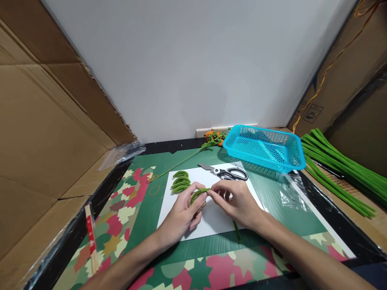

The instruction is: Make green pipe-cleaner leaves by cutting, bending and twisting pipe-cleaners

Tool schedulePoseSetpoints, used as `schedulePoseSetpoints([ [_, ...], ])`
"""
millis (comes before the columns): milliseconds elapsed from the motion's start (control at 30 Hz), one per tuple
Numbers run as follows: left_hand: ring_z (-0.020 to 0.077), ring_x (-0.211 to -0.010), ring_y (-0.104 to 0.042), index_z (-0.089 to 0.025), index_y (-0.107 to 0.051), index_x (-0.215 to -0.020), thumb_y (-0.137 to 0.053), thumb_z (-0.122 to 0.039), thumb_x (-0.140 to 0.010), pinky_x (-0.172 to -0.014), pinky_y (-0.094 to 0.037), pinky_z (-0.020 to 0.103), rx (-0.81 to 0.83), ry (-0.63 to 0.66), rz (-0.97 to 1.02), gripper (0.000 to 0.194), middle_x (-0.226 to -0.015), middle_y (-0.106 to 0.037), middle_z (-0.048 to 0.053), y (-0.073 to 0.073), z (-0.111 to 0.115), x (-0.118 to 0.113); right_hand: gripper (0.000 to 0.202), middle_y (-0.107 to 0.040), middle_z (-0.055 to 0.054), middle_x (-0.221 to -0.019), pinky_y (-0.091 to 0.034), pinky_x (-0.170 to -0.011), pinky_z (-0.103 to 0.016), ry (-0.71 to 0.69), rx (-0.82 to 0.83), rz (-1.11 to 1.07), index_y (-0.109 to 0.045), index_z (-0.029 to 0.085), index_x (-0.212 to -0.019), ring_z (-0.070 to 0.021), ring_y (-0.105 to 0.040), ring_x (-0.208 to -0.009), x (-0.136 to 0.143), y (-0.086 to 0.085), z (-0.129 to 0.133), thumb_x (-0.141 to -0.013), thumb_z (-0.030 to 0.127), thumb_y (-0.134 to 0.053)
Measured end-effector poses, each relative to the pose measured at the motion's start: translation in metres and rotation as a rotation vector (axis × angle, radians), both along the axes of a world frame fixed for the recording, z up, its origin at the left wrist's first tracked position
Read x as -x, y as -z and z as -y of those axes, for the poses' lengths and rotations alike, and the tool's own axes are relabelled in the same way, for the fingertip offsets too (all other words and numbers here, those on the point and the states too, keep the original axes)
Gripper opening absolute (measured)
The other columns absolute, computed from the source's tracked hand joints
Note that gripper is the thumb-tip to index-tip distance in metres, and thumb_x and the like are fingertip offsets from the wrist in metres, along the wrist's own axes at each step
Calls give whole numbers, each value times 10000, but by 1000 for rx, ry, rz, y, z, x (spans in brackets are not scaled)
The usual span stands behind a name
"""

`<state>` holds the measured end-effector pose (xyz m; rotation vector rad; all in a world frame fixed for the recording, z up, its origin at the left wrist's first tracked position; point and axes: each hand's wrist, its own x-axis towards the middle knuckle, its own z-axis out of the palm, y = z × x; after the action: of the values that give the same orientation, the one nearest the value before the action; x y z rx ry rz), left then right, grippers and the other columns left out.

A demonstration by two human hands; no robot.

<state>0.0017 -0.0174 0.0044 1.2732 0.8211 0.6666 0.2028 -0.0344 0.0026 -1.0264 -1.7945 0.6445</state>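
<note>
A bent green pipe cleaner (198, 194), curved like a leaf, is pinched between my left hand (185, 210) and my right hand (237, 198). The left thumb and fingers close round its body, while the right thumb and fingertips grip its tip. Below the right palm sticks out another length of green pipe cleaner (237, 232); whether that hand holds it is hidden. Several curved green leaf shapes (180, 182) lie stacked at the upper left of the white paper (211, 220). Scissors with dark handles (225, 173) rest just beyond my right hand.
A blue perforated basket (263, 155) stands at the back right. Next to it lie an orange flower on a stem (213, 139) and a bundle of green pipe cleaners (344, 169). Chopsticks in a red wrapper (90, 233) lie left. Cardboard walls (45, 133) flank the table.
</note>
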Motion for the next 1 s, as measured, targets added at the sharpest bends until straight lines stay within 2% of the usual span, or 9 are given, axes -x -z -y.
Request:
schedulePoseSetpoints([
  [200,24,-317,-425,-236,-511,-1024,-615,-484,-1022,-314,-287,113,47,-41,11,268,-683,-555,-88,-7,2,2,155,-753,-15,-762,-458,-529,-240,-32,61,-51,-764,199,-897,-143,-646,-603,3,-5,2,-977,212,-632],
  [333,35,-324,-432,-241,-516,-1050,-615,-444,-1022,-321,-276,105,72,-35,26,228,-657,-589,-76,-9,2,2,131,-745,-22,-769,-453,-555,-256,6,6,56,-757,180,-936,-134,-617,-579,1,1,0,-974,204,-634],
  [467,31,-313,-368,-252,-519,-1072,-611,-445,-1024,-312,-274,109,87,-28,34,218,-632,-548,-93,-7,0,4,165,-718,-34,-757,-414,-560,-272,48,-137,159,-741,177,-955,-138,-589,-579,-1,9,-2,-1015,222,-594],
  [600,18,-324,-285,-260,-521,-1068,-606,-476,-1027,-318,-213,103,78,-35,3,236,-618,-471,-116,-6,1,5,163,-716,-29,-758,-410,-551,-270,68,-174,139,-729,191,-963,-135,-589,-571,-2,11,-3,-1030,240,-590],
  [700,17,-328,-267,-265,-511,-1056,-571,-514,-1040,-314,-192,115,44,-40,-26,257,-641,-443,-120,-6,3,3,162,-709,-24,-740,-411,-547,-272,72,-162,130,-726,199,-948,-135,-584,-558,-1,9,0,-1025,239,-589],
  [867,26,-364,-370,-240,-530,-1020,-544,-514,-1052,-335,-240,142,-89,-93,-89,276,-725,-516,-81,-6,6,0,155,-725,-26,-765,-429,-556,-267,-30,-120,116,-731,186,-940,-133,-592,-562,4,3,5,-1006,214,-594],
  [1000,34,-398,-389,-208,-612,-1052,-610,-496,-1019,-370,-254,173,-194,-147,-176,291,-762,-572,-44,-10,4,0,165,-732,-20,-763,-431,-552,-257,-47,-96,81,-741,183,-916,-126,-588,-551,5,0,6,-995,202,-597],
])
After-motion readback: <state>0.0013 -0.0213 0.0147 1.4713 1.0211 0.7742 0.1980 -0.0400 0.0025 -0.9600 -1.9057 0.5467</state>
